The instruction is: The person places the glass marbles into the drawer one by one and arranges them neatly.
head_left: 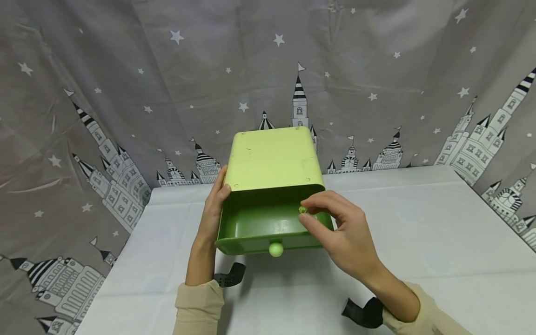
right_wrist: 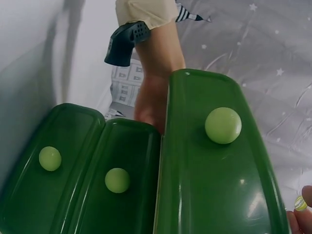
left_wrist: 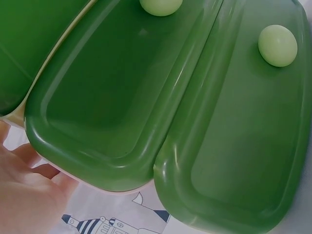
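Observation:
A drawer box with a pale yellow-green top (head_left: pixel 274 158) stands before me. Its top drawer (head_left: pixel 247 223) is pulled out, and the part of its inside that shows is bare. My left hand (head_left: pixel 211 211) steadies the box's left side, its fingers along the wall and its thumb by the front upper edge. Over the drawer's right side, my right hand (head_left: pixel 341 230) pinches a small ribbed green ball-like piece (head_left: pixel 303 210) between thumb and fingertips. In the right wrist view, that piece (right_wrist: pixel 301 203) shows pale stripes beside the open drawer's front (right_wrist: pixel 209 190).
Two lower drawers are closed; the middle front (left_wrist: pixel 102 92) and the bottom front (left_wrist: pixel 243 136) each carry a round light green knob. A white cloth (head_left: pixel 418 223) covers the table. Behind hangs a grey curtain (head_left: pixel 201 70) printed with castles and stars.

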The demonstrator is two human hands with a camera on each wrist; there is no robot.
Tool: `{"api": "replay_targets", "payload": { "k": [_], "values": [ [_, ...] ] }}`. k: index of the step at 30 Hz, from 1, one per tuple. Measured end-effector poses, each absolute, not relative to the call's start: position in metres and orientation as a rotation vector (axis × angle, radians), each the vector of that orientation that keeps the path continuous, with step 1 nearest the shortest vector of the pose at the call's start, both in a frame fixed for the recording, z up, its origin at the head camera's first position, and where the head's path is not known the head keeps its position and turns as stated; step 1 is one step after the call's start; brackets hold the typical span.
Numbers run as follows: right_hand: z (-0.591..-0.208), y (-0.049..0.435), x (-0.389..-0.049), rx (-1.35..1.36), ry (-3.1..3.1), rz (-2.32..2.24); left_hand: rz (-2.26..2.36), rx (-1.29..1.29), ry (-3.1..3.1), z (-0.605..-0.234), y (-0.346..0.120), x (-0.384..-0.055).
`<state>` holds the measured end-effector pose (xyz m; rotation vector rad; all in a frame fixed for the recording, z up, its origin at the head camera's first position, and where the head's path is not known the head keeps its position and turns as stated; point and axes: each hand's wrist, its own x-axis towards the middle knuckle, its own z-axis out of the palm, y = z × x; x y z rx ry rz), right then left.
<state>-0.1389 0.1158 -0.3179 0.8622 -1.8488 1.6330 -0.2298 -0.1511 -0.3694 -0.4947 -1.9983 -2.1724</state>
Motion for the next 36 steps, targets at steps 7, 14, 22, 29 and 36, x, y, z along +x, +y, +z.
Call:
{"api": "replay_targets", "payload": {
  "k": [7, 14, 22, 29, 36],
  "values": [
    [-0.318, 0.114, -0.146, 0.818, -1.883, 1.591, -2.159, -0.519, -1.991, -0.37, -0.151, -0.231],
    [-0.323, 0.116, -0.15, 0.743, -1.971, 1.551, -2.153, -0.503, -2.004, -0.368, -0.151, -0.23],
    [-0.326, 0.123, -0.149, 0.762, -2.076, 1.53, -2.181, -0.519, -1.981, -0.368, -0.15, -0.23],
    [-0.331, 0.128, -0.15, 0.846, -2.187, 1.53, -2.209, -0.518, -1.98, -0.368, -0.152, -0.23],
    [-0.346, 0.13, -0.159, 0.9, -2.26, 1.388, -2.236, -0.486, -1.991, -0.367, -0.152, -0.229]
  ]
}}
